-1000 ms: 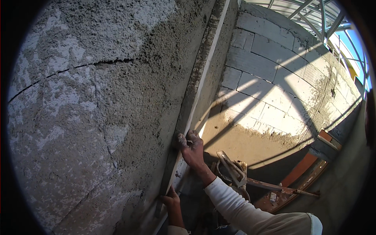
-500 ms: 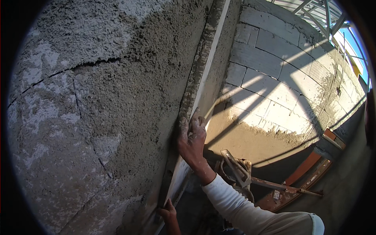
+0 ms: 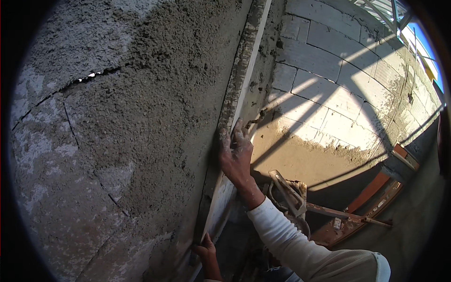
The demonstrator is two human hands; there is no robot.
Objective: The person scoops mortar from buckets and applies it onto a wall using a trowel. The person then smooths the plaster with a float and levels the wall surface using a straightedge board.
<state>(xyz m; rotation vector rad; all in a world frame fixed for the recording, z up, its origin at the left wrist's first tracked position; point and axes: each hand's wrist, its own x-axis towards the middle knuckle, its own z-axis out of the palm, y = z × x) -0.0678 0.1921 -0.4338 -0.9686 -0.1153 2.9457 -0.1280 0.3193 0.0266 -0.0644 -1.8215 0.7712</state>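
Note:
A long, straight batten (image 3: 246,61), smeared with grey mortar and pale along one edge, runs steeply up the corner of a mortar-coated wall (image 3: 150,103). Partway along it, my right hand (image 3: 237,155) is closed over the batten, fingers pointing up and dusted with mortar. Lower down, my left hand (image 3: 206,251) grips the batten's near part, thumb along its edge. Dark clumps of mortar (image 3: 257,118) show just beyond my right fingertips. Shadow hides the batten's lowest end.
A pale block wall (image 3: 324,89) stands at right, its lower band covered with smooth mortar (image 3: 300,162). Below lie a mortar-caked tool (image 3: 286,192) and reddish beams (image 3: 371,204). An open crack (image 3: 89,77) crosses the left wall. Metal framing (image 3: 394,21) is overhead.
The view has shifted slightly. Both hands keep their hold on the batten. Dark mortar clumps now show beside it near my right hand, and light shows through the wall crack.

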